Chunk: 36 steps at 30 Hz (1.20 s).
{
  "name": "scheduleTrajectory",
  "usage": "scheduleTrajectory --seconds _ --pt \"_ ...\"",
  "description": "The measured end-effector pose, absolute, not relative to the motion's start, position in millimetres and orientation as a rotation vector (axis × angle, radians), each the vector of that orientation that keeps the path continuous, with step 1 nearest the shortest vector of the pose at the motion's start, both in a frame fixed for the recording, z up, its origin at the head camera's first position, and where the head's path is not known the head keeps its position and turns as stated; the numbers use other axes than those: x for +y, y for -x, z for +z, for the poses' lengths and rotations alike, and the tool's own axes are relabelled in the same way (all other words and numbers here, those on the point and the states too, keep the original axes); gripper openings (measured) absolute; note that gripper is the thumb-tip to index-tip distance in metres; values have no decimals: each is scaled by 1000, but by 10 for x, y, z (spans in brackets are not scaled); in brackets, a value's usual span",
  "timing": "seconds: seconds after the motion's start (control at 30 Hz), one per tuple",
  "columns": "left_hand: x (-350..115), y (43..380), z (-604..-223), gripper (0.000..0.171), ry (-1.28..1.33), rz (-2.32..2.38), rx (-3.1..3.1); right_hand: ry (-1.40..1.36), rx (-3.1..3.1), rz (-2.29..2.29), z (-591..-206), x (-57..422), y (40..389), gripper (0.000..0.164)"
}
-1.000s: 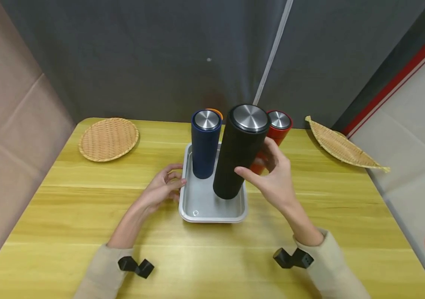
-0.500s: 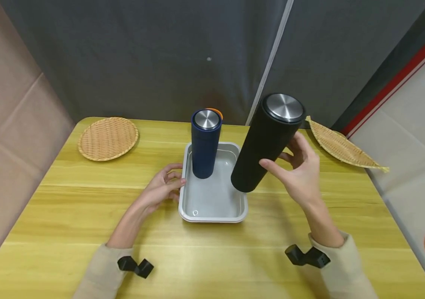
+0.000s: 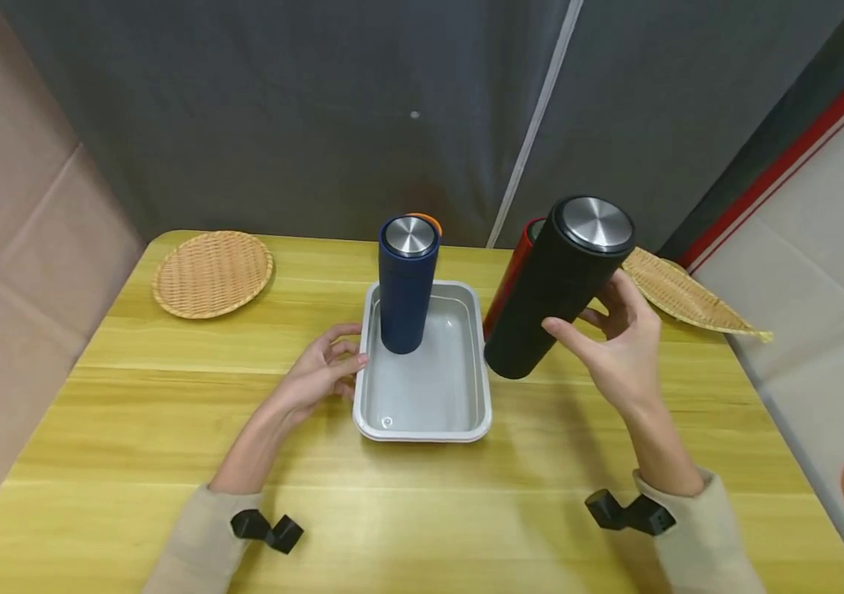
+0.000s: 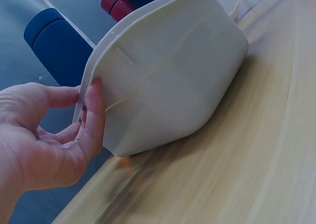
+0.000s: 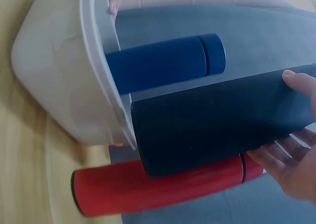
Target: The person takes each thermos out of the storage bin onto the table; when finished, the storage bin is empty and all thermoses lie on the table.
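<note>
My right hand (image 3: 625,342) grips a black thermos flask (image 3: 551,297) with a brushed-metal lid top. The flask leans, lid to the right, its base raised just beyond the right rim of a white plastic tub (image 3: 429,429). With thumb and fingers, my left hand (image 4: 54,135) pinches the tub's left rim. A dark blue thermos flask (image 3: 408,289) stands inside the tub at its back left. Partly hidden behind the black flask, a red thermos flask (image 5: 148,189) stands on the table outside the tub.
Behind the blue flask shows an orange rim (image 3: 431,223), mostly hidden. A round woven tray (image 3: 214,275) lies at the table's back left, and a leaf-shaped woven tray (image 3: 689,297) at the right edge. A dark curtain (image 3: 280,124) hangs behind the wooden table (image 3: 422,511).
My right hand has carried the black flask rightward, from over the tub to beyond its right rim. The left hand and blue flask have stayed in place.
</note>
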<state>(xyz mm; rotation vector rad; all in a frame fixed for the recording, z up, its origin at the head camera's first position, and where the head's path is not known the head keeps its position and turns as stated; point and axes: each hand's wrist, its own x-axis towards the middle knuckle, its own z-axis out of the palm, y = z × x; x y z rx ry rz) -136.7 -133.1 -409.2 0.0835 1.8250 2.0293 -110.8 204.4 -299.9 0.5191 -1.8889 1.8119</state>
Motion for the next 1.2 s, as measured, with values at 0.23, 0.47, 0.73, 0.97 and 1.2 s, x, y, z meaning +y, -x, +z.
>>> scheduleTrajectory --seconds 0.23,0.47,0.73,0.97,1.2 --pt "-1340 1360 -4075 56 -81 2034 1824 -511 -1893 1818 -3081 2196 1130 62" --pt "-1328 1371 -4074 55 -80 2037 1818 -505 -1858 1850 -3216 2383 1163 63" --pt "-1342 1360 -4089 56 -79 2030 1820 -395 -1958 1759 -3336 2535 1174 65" --pt "-1345 1357 -4092 55 -82 2036 1809 -231 -1996 1750 -3441 2667 1290 63" --pt "-1345 1370 -4095 53 -94 2029 1803 -157 -2069 1778 -3538 2765 1427 62"
